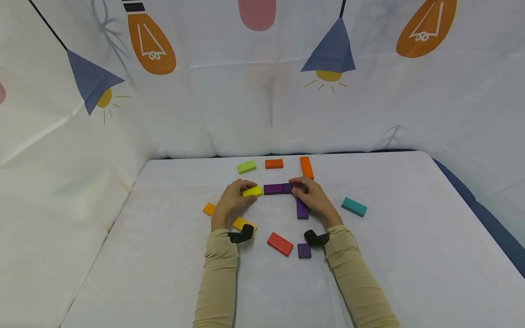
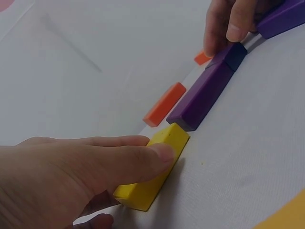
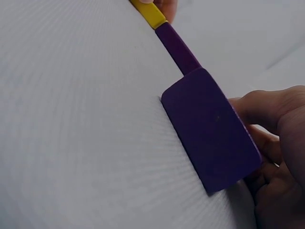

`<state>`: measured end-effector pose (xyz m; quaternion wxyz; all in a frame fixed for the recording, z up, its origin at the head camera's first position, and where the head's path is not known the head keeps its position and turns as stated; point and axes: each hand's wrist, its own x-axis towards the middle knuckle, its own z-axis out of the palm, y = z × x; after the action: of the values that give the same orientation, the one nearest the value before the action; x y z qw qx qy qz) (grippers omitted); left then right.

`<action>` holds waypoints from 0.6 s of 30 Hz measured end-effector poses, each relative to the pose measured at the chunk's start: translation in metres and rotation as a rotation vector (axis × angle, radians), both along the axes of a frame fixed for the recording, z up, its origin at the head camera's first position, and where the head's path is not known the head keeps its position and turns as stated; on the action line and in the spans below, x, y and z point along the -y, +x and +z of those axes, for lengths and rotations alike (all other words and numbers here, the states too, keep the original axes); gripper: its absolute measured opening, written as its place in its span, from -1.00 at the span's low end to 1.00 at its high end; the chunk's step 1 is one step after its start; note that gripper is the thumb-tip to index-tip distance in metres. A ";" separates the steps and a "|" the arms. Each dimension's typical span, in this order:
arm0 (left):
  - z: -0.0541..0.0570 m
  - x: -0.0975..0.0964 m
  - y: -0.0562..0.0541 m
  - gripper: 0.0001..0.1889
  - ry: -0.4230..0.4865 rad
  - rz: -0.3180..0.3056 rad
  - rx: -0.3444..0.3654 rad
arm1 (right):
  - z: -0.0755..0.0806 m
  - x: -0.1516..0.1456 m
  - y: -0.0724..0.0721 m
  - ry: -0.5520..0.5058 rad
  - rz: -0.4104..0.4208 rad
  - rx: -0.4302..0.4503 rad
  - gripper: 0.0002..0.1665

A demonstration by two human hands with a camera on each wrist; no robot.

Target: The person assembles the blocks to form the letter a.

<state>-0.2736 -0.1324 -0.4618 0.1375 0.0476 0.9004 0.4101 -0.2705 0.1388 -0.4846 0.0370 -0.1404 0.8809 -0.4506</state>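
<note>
1. On my head cam, L hand is clamped on the yellow block, thumb on the near side, fingers on the far side.
2. Yellow block is at the L end of a purple row, just beside the long purple block & at a slight angle to it; can't tell if they touch.
3. R hand has thumb + finger closed round the end of the small dark purple block, which butts up to the long purple block's R end.
4. Lengthwise purple block lies just in front of that, close by R hand.
5. Beyond the row, L to R: lime block, flat orange block, slanted orange block, the last just past R hand's fingers.
6. By the L wrist: amber block, partly hidden, & golden block, partly behind a black wrist unit.
7. Btwn the forearms: red block, askew, w/ sq. purple block to its R.
8. Teal block is out R, apart from R hand.
9. All on a white table; both arms in tan sleeves.
</note>
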 end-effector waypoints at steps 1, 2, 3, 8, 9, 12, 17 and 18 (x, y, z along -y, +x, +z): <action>0.000 0.000 0.000 -0.64 0.001 0.000 0.000 | 0.000 0.000 0.000 -0.003 -0.002 0.002 -0.61; 0.000 0.000 0.000 -0.64 0.004 -0.002 -0.003 | 0.000 0.000 0.000 -0.001 -0.001 -0.002 -0.61; 0.000 0.000 0.001 -0.63 0.007 -0.004 -0.005 | 0.000 0.001 0.000 -0.001 -0.002 -0.003 -0.61; -0.002 0.001 0.001 -0.63 0.017 -0.014 -0.015 | -0.001 0.001 0.000 0.011 -0.008 0.002 -0.62; -0.002 0.001 0.001 -0.63 0.016 -0.016 -0.017 | -0.001 0.001 0.000 0.010 -0.010 0.005 -0.62; -0.004 0.001 0.000 -0.63 0.012 -0.021 -0.022 | -0.001 0.001 0.000 0.010 -0.006 0.005 -0.62; -0.005 0.002 -0.001 -0.64 0.011 -0.026 -0.028 | -0.001 0.001 0.001 0.003 -0.012 0.007 -0.62; -0.006 0.002 -0.001 -0.64 0.013 -0.025 -0.028 | -0.001 0.001 0.001 0.006 -0.009 0.002 -0.61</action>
<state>-0.2745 -0.1343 -0.4675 0.1298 0.0654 0.8989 0.4134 -0.2696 0.1377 -0.4856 0.0363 -0.1356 0.8828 -0.4483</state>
